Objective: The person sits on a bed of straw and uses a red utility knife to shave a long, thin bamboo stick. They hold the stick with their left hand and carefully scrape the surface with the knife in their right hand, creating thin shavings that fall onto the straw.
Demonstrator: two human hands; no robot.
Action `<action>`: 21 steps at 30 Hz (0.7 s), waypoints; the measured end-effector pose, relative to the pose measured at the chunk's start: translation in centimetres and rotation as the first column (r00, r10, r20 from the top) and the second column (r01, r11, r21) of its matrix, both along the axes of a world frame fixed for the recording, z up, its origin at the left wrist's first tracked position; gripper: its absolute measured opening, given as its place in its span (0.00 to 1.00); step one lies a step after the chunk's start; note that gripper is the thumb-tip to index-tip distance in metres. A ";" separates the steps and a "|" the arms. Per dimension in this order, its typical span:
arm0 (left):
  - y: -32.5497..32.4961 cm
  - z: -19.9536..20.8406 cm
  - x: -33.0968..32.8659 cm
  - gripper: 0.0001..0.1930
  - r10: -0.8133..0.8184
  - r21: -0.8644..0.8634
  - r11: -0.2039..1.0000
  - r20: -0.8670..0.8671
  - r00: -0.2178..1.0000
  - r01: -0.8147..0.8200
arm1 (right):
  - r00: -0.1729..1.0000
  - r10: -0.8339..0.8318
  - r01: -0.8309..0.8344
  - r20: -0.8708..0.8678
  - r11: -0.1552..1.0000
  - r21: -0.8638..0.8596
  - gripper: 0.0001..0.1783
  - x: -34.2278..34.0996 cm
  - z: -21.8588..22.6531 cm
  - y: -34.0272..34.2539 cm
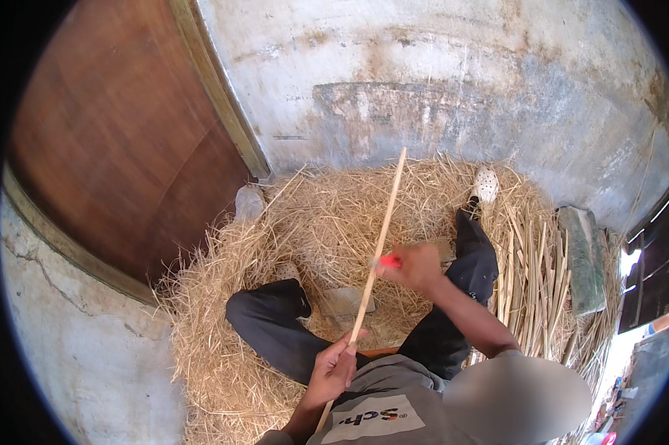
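A long, thin pale wooden stick (385, 229) slants across the middle, its upper end up near the wall and its lower end passing beside my body. My left hand (333, 371) is closed around its lower part, near my lap. Higher up, my right hand (421, 268) grips a small red-handled tool (390, 261) against the stick. The tool's working end is blurred and small, so its exact kind does not show.
Straw-like shavings (334, 200) cover the floor around my legs. To the right lies a bundle of pale sticks (531, 274) beside a greenish slab (583, 259). A brown door (134, 133) stands left, a stained wall (438, 81) ahead. A clear plastic bag (250, 202) sits near the doorframe.
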State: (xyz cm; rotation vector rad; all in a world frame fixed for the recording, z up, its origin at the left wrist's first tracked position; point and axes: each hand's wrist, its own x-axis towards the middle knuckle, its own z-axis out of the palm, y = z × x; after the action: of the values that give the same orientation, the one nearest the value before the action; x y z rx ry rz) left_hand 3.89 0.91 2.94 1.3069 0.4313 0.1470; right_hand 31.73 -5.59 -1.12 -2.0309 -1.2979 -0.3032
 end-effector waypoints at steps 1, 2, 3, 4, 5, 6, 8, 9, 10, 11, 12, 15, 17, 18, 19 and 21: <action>0.1 -0.1 0.0 0.20 0.018 -0.010 1.000 0.007 1.000 -0.018 | 0.998 0.042 -0.042 0.043 0.999 0.001 0.37 -1.0 0.0 -0.2; 0.1 -0.3 0.0 0.20 0.037 -0.019 0.999 0.014 0.999 -0.036 | 0.993 0.083 -0.083 0.086 0.997 0.001 0.37 -1.9 0.1 -0.2; 0.1 -0.5 0.1 0.20 0.034 0.018 0.999 0.016 0.999 -0.034 | 0.984 0.126 -0.126 0.130 0.992 -0.001 0.38 -2.4 0.1 -0.2; 0.0 -0.7 0.1 0.21 0.030 0.056 0.998 0.017 0.999 -0.031 | 0.986 0.108 -0.112 0.126 0.993 0.022 0.38 -1.9 0.0 -0.1; -0.1 -0.8 0.1 0.21 0.026 0.093 0.995 0.019 0.999 -0.028 | 0.988 0.090 -0.096 0.122 0.994 0.045 0.38 -0.8 -0.1 0.2; 0.0 -0.7 0.1 0.21 0.022 0.096 0.995 0.011 1.000 -0.023 | 0.991 0.072 -0.082 0.116 0.994 0.075 0.38 -0.1 0.0 0.5; 0.1 -0.1 0.0 0.21 0.012 0.102 0.995 -0.003 1.000 -0.011 | 0.984 0.066 -0.081 0.166 0.993 0.087 0.38 0.3 0.0 0.7; 0.1 0.1 -0.1 0.21 0.001 0.097 0.995 0.000 1.000 -0.001 | 0.979 0.061 -0.081 0.196 0.992 0.098 0.38 0.8 0.2 0.9; -0.2 0.2 -0.4 0.21 -0.010 0.086 0.996 0.002 1.000 0.010 | 0.988 -0.012 -0.001 0.155 0.996 0.084 0.39 1.7 0.3 1.0; -0.3 0.2 -0.6 0.22 -0.022 0.076 0.997 0.004 1.000 0.021 | 0.990 -0.085 0.078 0.115 0.995 0.067 0.39 3.0 0.4 1.3; -0.3 0.1 -0.8 0.21 -0.033 0.067 0.997 -0.004 0.999 0.033 | 0.984 -0.162 0.159 0.074 0.986 0.039 0.39 4.1 0.1 1.2; -0.4 -0.2 -1.0 0.21 -0.056 0.046 0.997 -0.005 0.998 0.056 | 0.974 -0.132 0.126 0.184 0.991 0.047 0.36 5.6 -0.7 0.8; -0.5 -0.5 -1.1 0.21 -0.057 0.038 0.998 0.014 0.998 0.056 | 0.968 -0.112 0.098 0.223 0.993 0.073 0.37 6.1 -0.9 0.8; -0.5 -0.5 -1.1 0.21 -0.060 0.032 0.998 0.010 0.998 0.059 | 0.970 -0.105 0.086 0.221 0.992 0.093 0.37 6.5 -0.9 0.9; -0.5 -0.5 -1.1 0.21 -0.063 0.026 0.998 0.006 0.998 0.063 | 0.971 -0.098 0.075 0.219 0.991 0.113 0.37 6.8 -1.0 1.0; -0.5 -0.4 -1.3 0.22 -0.069 0.025 0.997 -0.006 0.998 0.069 | 0.960 -0.099 0.073 0.263 0.992 0.107 0.37 7.2 -1.0 1.0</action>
State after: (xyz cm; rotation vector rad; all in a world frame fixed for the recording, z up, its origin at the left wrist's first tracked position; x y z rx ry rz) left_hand 2.60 0.45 2.50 1.3451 0.3892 0.0915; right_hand 38.91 -4.57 -2.14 -2.0179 -1.3275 -0.6892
